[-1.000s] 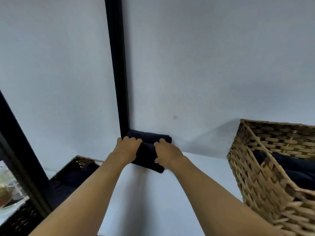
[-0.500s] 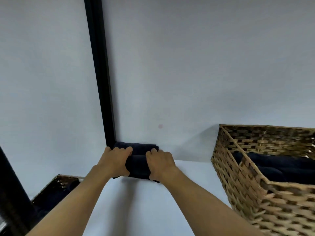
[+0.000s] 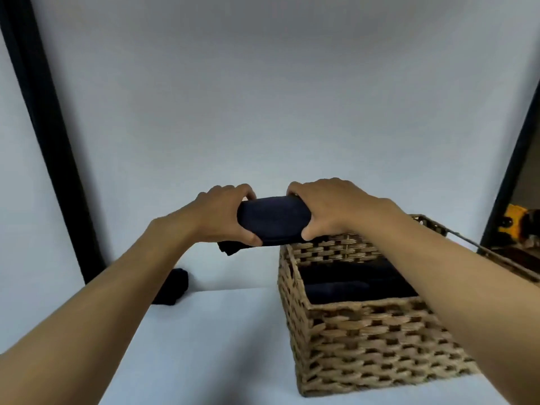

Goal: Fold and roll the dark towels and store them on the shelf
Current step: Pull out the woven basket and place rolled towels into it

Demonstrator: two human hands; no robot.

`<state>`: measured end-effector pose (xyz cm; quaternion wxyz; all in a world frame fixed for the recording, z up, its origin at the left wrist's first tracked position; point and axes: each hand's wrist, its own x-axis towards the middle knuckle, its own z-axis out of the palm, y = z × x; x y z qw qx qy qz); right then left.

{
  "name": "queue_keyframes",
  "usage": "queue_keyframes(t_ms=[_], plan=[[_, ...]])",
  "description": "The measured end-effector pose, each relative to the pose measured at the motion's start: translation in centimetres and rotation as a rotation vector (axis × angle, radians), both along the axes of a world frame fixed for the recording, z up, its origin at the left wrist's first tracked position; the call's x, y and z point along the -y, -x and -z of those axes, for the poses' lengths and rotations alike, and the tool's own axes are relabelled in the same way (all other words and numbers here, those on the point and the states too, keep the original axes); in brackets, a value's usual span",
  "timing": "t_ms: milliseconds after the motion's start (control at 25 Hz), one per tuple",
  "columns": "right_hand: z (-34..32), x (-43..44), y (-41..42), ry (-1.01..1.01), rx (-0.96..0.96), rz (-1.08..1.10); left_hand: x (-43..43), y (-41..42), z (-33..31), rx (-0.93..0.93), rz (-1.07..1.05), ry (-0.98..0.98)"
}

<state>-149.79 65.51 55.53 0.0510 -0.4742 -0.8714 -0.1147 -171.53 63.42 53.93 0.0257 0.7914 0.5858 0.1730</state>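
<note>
Between the two hands, a dark towel (image 3: 273, 217) is held up off the shelf (image 3: 204, 346). The left hand (image 3: 216, 217) curls round one end and the right hand (image 3: 330, 209) round the other, thumbs underneath. It looks soft and light, and a loose corner droops below the left hand, so a grip at both ends seems best to stop the bundle unrolling. Just below the right hand stands a wicker basket (image 3: 365, 340) with folded towels (image 3: 350, 285) inside. Down and left of the left hand, a rolled towel (image 3: 172, 287) lies on the shelf.

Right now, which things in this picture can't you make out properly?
Head view:
- Dark towel being held: both ends covered by the left hand and right hand.
- Rolled towel on the shelf: partly behind the left forearm.
- Towels in the wicker basket: count unclear, too dark, right forearm covers part.
- Yellow object at the right edge: blurred.
</note>
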Motion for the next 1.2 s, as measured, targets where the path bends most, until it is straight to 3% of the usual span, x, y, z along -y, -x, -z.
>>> queue_keyframes(t_ms=[80, 320, 560, 840, 960, 1120, 1200], plan=[[0.2, -0.4, -5.7, 0.110, 0.002, 0.021, -0.6, -5.0, -0.5, 0.018, 0.058, 0.160], [5.0, -3.8, -15.0, 0.396, 0.163, 0.021, -4.3, -16.4, 3.7, -0.219, 0.127, 0.450], [11.4, -7.1, -12.4, 0.679, 0.461, -0.062, -8.1, -19.1, 10.1, -0.594, 0.056, 0.777], [15.1, -9.5, -10.4, 0.843, 0.532, -0.163, -8.4, -19.4, 13.3, -0.709, 0.076, 0.882], [15.4, -9.0, -10.8, 0.792, 0.526, -0.244, -8.3, -19.6, 13.7, -0.741, 0.078, 0.855], [14.7, -8.4, -11.2, 0.478, 0.500, -0.353, -7.7, -19.7, 12.9, -0.876, 0.111, 0.667], [14.7, -8.1, -10.8, 0.450, 0.508, -0.326, -7.5, -19.7, 12.9, -0.923, 0.116, 0.589]])
